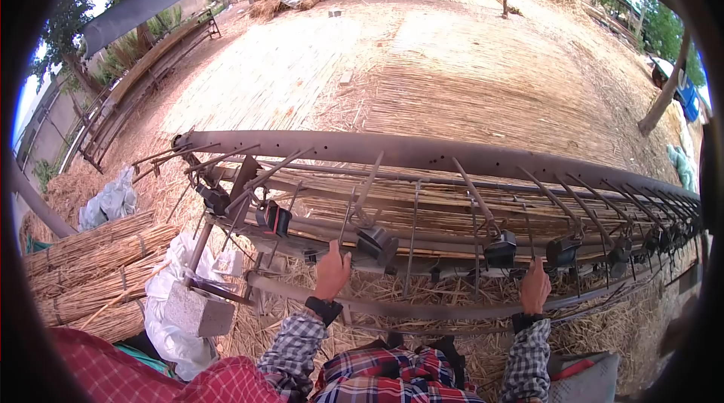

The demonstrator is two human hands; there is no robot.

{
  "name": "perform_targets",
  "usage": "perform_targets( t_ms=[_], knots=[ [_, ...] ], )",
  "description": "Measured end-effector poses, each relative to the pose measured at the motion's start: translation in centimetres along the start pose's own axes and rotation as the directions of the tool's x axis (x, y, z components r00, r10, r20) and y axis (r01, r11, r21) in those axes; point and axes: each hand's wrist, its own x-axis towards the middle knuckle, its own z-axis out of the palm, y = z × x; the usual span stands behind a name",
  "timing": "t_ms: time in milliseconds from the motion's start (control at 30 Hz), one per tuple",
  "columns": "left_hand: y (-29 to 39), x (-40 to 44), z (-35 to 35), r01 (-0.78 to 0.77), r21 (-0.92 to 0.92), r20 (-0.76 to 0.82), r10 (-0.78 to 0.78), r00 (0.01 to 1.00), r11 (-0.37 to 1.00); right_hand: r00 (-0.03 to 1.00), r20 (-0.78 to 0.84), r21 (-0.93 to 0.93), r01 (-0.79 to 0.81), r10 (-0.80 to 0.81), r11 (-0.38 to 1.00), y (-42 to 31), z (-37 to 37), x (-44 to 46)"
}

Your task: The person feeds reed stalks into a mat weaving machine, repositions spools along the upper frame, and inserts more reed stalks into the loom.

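Note:
A long metal frame with a thick top pipe (pixel 324 145) spans the view, with reeds (pixel 430 214) lying along it behind thin upright rods. My left hand (pixel 332 273) is at the frame's front side, just left of a black block (pixel 376 245), its fingers near a thin rod. My right hand (pixel 535 287) is raised at the front side too, between two black blocks, one on its left (pixel 500 249) and one on its right (pixel 562 251). Its fingertips are by another rod. Whether either hand grips its rod is too small to tell.
Bundled reeds (pixel 113 275) lie at the left beside white plastic sheeting (pixel 162 290) and a pale block (pixel 200 311). Beyond the frame, reed mats (pixel 467 94) cover the ground. A wooden post (pixel 667 90) leans at the right. A person in red checked cloth (pixel 226 382) is close at lower left.

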Motion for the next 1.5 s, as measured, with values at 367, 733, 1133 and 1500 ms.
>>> perform_targets(
  t_ms=[367,733,1133,1500],
  knots=[
    [-0.2,0.0,0.2,-0.025,0.057,-0.027,0.026,0.999,0.998,0.993,-0.067,-0.049,0.089,-0.092,0.995,1.3,1.2,0.2],
    [-0.3,0.2,-0.5,0.081,-0.118,-0.043,-0.087,0.995,0.990,0.975,-0.132,0.045,0.186,-0.178,0.982,1.2,0.7,0.0],
    [-2.4,2.6,-1.9,-0.056,0.118,0.056,0.050,0.997,0.991,1.000,-0.020,0.653,0.026,-0.017,0.757,6.4,1.8,-5.3],
    [-12.3,-6.5,4.6,0.546,-0.125,0.286,-0.497,0.820,0.829,0.734,0.398,0.326,-0.673,0.550,0.663,40.4,9.0,-35.8]
  ],
)
